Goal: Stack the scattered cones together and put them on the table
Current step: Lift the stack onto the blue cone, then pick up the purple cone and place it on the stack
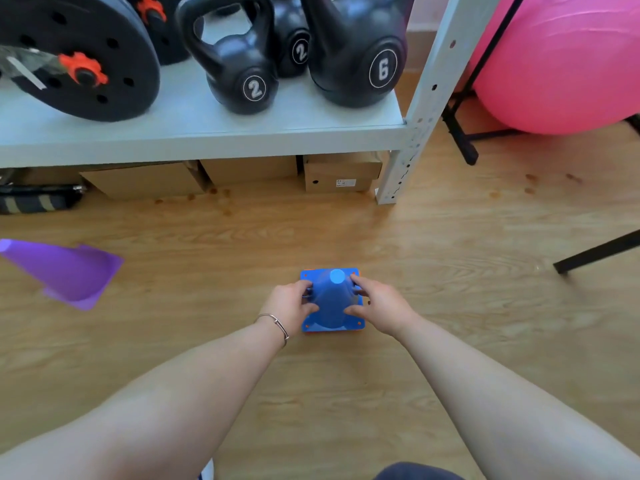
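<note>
A blue cone (pixel 331 301) stands upright on the wooden floor at the centre, seated over an orange cone whose base edge shows beneath it (pixel 346 330). My left hand (pixel 290 304) grips its left side and my right hand (pixel 377 306) grips its right side, fingers curled around the cone's body. A purple cone (pixel 65 270) lies on its side on the floor at the far left, tip pointing left, apart from both hands.
A grey metal shelf (pixel 207 133) holds black kettlebells (pixel 239 74) and weight plates (pixel 79 57). Cardboard boxes (pixel 341 173) sit under it. A pink exercise ball (pixel 561 64) is at the right, with black metal legs (pixel 595 252) on the floor.
</note>
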Motion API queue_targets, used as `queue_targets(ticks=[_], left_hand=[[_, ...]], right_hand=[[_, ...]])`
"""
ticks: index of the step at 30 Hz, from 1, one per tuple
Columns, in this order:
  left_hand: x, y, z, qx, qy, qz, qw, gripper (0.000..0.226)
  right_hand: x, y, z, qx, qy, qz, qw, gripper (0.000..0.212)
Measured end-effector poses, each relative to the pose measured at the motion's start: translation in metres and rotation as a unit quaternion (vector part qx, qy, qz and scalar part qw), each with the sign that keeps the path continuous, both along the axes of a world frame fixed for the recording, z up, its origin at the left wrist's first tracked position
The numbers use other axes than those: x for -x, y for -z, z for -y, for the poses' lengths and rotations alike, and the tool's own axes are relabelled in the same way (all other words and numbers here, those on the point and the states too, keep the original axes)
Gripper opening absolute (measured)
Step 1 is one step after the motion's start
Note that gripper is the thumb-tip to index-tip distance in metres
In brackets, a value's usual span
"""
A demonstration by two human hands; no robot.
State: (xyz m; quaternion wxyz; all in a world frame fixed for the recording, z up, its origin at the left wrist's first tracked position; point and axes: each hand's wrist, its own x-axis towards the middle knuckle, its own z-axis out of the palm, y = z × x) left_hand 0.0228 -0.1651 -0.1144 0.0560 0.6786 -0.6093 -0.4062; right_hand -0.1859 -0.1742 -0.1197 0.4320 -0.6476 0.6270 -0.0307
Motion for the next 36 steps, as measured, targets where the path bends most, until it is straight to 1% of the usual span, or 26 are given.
queue_targets(ticks=[9,12,14,16,18,21,23,26,30,36], left_hand=[[0.001,0.006,0.005,-0.018,-0.007,-0.004,1.0,0.049],[0.0,0.007,0.003,-0.018,-0.011,-0.002,1.0,0.049],[0.001,0.006,0.003,-0.017,0.0,0.006,1.0,0.048],[0.0,0.005,0.003,-0.011,0.05,0.05,0.997,0.046],[-0.002,-0.001,0.002,-0.005,0.12,0.12,0.985,0.049],[-0.008,-0.013,0.0,0.008,0.178,0.189,0.966,0.058],[-0.01,-0.024,-0.001,0.054,0.207,0.239,0.947,0.063],[-0.013,-0.047,0.003,0.114,0.194,0.291,0.93,0.069],[-0.015,-0.085,0.014,0.165,0.159,0.333,0.915,0.073],[-0.02,-0.153,0.04,0.206,0.092,0.375,0.899,0.073]], right_hand=[[-0.003,0.006,-0.001,0.012,0.005,-0.012,1.0,0.07],[-0.004,0.004,0.0,0.015,-0.012,-0.023,1.0,0.073],[-0.005,0.0,0.001,0.016,-0.034,-0.05,0.998,0.075],[-0.006,-0.003,0.002,0.019,-0.059,-0.086,0.994,0.074],[-0.006,-0.008,0.001,0.037,-0.088,-0.129,0.987,0.071],[-0.003,-0.021,-0.001,0.122,-0.127,-0.195,0.965,0.066],[-0.002,-0.033,0.0,0.196,-0.142,-0.235,0.941,0.066],[-0.003,-0.057,0.009,0.288,-0.122,-0.278,0.908,0.072],[-0.01,-0.104,0.026,0.313,-0.099,-0.28,0.902,0.081],[-0.02,-0.165,0.05,0.343,-0.058,-0.292,0.891,0.085]])
